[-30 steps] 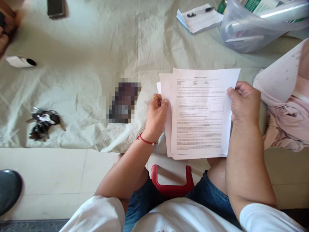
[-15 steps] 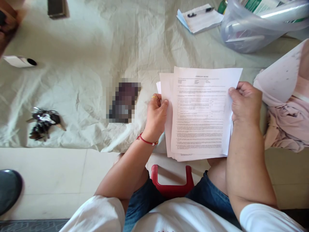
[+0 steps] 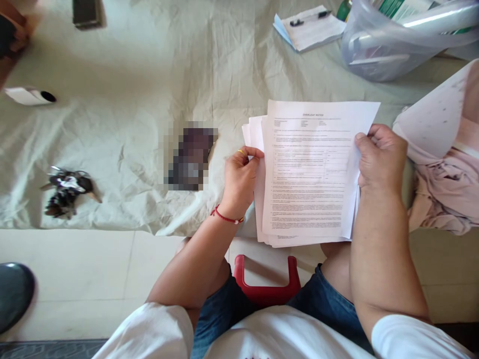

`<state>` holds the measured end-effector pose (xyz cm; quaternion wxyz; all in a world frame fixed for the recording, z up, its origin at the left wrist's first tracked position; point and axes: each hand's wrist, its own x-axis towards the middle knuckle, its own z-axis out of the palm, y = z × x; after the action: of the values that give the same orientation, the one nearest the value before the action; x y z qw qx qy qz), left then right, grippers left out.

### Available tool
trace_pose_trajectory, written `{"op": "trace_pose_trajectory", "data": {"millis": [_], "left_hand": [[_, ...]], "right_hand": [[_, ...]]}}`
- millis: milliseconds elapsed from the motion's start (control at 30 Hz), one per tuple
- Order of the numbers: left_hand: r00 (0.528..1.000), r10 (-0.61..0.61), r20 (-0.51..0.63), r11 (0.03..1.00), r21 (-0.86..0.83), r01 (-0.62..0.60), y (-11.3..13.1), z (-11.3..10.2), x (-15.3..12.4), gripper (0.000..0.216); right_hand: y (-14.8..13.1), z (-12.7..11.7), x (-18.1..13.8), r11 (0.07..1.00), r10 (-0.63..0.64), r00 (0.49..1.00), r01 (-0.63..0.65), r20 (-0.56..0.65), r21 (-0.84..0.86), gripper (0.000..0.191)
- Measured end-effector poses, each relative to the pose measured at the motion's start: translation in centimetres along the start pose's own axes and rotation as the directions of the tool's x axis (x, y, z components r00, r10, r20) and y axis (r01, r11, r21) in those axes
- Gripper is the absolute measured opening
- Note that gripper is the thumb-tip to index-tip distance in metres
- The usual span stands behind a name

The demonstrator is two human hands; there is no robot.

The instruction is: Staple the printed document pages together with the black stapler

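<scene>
Several loose printed sheets of paper [image 3: 307, 164] are held up in a slightly fanned stack over the table's front edge and my lap. The front page is headed "Overleaf Notes" and full of small text. My right hand [image 3: 383, 157] grips the stack by its right edge, thumb on the front and fingers behind. At the left edge, my left hand [image 3: 241, 174], with a ring and a red bracelet, has thumb and forefinger closed on the paper's edge. How many sheets it pinches is hidden.
Left of the papers lies a blurred-out dark rectangular object [image 3: 191, 159]; keys [image 3: 71, 187] sit farther left. A clipped paper pad [image 3: 310, 30], a clear plastic container [image 3: 377, 55] and pink cloth [image 3: 437, 194] are at right. A red stool [image 3: 267, 294] shows below.
My left thumb has left the front of a rear sheet, and my fingertips now pinch at the front sheet's left edge. The rear sheets have shifted, showing more separate corners. My right hand keeps its grip.
</scene>
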<state>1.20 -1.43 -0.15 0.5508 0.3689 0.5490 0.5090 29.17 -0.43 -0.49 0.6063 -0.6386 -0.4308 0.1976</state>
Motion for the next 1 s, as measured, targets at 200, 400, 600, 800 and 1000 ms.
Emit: {"op": "trace_pose_trajectory", "data": {"millis": [200,400,600,800,1000], "left_hand": [[0.999,-0.047,0.022,0.993,-0.112,0.049,0.3,0.42,-0.25,0.006],[0.997,-0.028,0.067,0.994,-0.103,0.035,0.15,0.38,-0.25,0.019],[1.0,-0.008,0.013,0.998,-0.057,0.009,-0.23,0.24,0.08,0.011],[0.998,-0.032,-0.05,0.995,-0.095,0.027,-0.23,0.12,0.28,0.016],[0.998,-0.06,-0.022,0.992,-0.109,0.057,-0.16,0.06,0.21,0.022]], "right_hand": [[-0.06,0.03,0.0,1.0,-0.009,1.0,0.009,-0.007,0.025,0.012],[-0.15,0.21,-0.09,1.0,-0.009,1.0,0.009,0.0,0.024,0.012],[-0.03,0.31,-0.35,0.999,0.028,0.999,-0.029,0.041,0.014,0.017],[0.29,0.05,-0.22,0.997,0.072,0.996,-0.07,0.051,-0.032,0.018],[0.47,-0.26,0.05,0.998,0.057,0.998,-0.055,0.033,-0.044,0.009]]}}
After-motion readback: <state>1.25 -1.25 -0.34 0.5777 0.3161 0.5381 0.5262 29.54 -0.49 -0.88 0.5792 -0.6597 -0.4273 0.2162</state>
